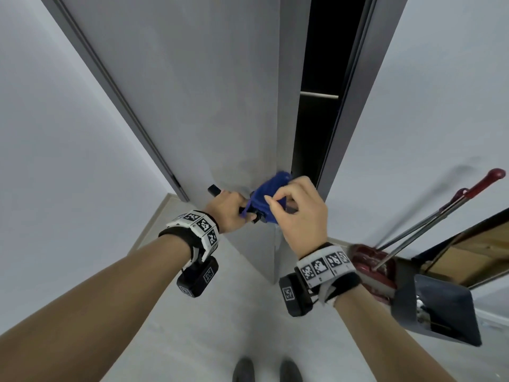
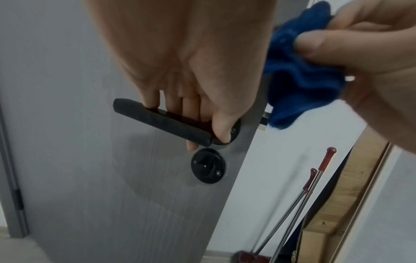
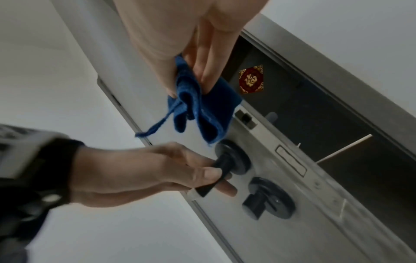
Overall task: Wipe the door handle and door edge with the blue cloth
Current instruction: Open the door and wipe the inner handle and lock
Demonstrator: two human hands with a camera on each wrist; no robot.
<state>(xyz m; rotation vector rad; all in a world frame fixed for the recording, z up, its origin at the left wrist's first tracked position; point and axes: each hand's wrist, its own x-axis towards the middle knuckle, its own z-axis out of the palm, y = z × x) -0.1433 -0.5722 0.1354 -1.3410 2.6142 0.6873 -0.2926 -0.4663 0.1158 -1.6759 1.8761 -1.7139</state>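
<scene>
A grey door (image 1: 220, 106) stands ajar, its edge (image 1: 285, 133) facing a dark gap. My left hand (image 1: 230, 209) grips the black lever handle (image 2: 157, 119), fingers curled round it (image 3: 198, 174). My right hand (image 1: 297, 208) pinches a crumpled blue cloth (image 1: 271, 194) between thumb and fingers, right beside the door edge just above the handle's base. In the right wrist view the blue cloth (image 3: 198, 110) hangs over the round handle rose (image 3: 234, 156), with a loose thread trailing. A black thumb-turn lock (image 2: 208, 167) sits below the handle.
A red-handled broom and dustpan (image 1: 429, 271) lean against the wall at the right, next to a wooden board (image 2: 337, 195). The dark door frame (image 1: 347, 106) borders the gap. The latch plate (image 3: 291, 162) shows on the door edge. My shoes (image 1: 264, 370) stand on the grey floor.
</scene>
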